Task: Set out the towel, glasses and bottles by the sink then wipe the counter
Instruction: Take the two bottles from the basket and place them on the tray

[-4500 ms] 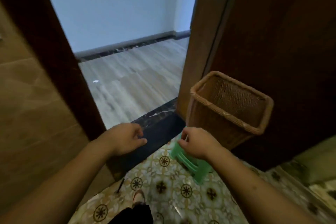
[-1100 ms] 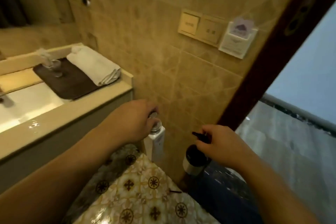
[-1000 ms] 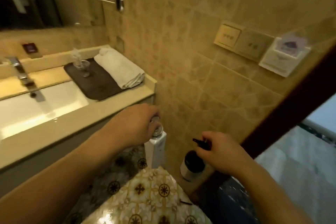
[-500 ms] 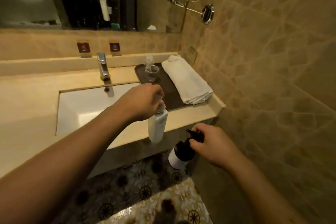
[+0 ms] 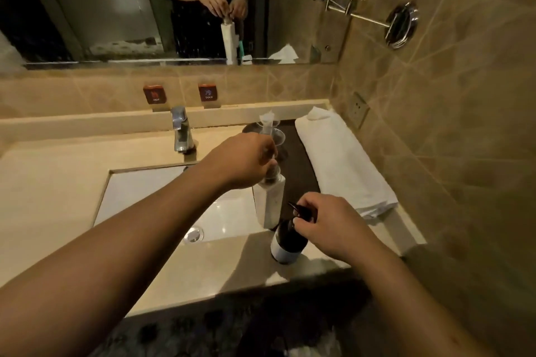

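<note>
Bottles are arriving at the counter (image 5: 72, 182) now, so we are judging the setting-out as partly done. Nearest, at about 5 o'clock from the basin (image 5: 162, 197), we are seeing the right hand (image 5: 327, 226) pinching the black pump top of the dark bottle (image 5: 287, 243), whose base is looking set down on the front ledge, though we cannot tell whether it is fully resting. Just behind it, at 3 o'clock of the basin, the left hand (image 5: 243, 159) is closing its fingers around the cap of the white bottle (image 5: 271, 203), holding it upright at the basin's right rim; contact underneath is hidden. Farther back at 1 o'clock, the dark mat (image 5: 301, 165) is carrying a clear glass (image 5: 274, 132) with a paper cover, and only one glass is clearly showing. The folded white towel (image 5: 339, 162) is lying along the mat's right edge, beside the wall. At 12 o'clock the faucet (image 5: 181, 130) is standing under the mirror (image 5: 116, 9). We are judging what is left: releasing both bottles, possibly more glasses, then wiping, with no cloth in hand yet.
</note>
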Motion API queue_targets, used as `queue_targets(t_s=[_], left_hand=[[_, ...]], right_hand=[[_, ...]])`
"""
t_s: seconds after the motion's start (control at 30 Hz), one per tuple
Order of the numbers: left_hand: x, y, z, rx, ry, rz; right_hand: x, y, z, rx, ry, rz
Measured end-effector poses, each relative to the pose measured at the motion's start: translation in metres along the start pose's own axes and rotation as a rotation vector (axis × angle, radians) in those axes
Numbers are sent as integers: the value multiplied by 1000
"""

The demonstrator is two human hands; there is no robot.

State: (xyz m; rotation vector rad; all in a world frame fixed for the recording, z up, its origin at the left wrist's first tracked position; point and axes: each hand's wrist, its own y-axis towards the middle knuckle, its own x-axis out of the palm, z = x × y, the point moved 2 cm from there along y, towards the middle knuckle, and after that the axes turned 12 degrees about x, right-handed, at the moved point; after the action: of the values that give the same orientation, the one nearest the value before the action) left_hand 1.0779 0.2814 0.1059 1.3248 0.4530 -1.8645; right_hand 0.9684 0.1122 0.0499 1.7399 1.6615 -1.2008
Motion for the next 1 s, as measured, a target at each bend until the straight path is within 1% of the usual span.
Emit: queue_targets(t_s=[0.2, 0.43, 0.63, 0.87, 1.0], left_hand=[[23, 82, -24, -46, 49, -8], [48, 140, -44, -107, 87, -9], [50, 164, -56, -90, 69, -4], [47, 168, -68, -99, 66, -2], [50, 168, -72, -66, 52, 27]], right_hand=[[-24, 97, 22, -74, 29, -40], [-16, 168, 36, -79, 33, -80], [-3, 191, 39, -44, 40, -104], [8, 190, 32, -48, 36, -117], [13, 186, 31, -47, 25, -127]])
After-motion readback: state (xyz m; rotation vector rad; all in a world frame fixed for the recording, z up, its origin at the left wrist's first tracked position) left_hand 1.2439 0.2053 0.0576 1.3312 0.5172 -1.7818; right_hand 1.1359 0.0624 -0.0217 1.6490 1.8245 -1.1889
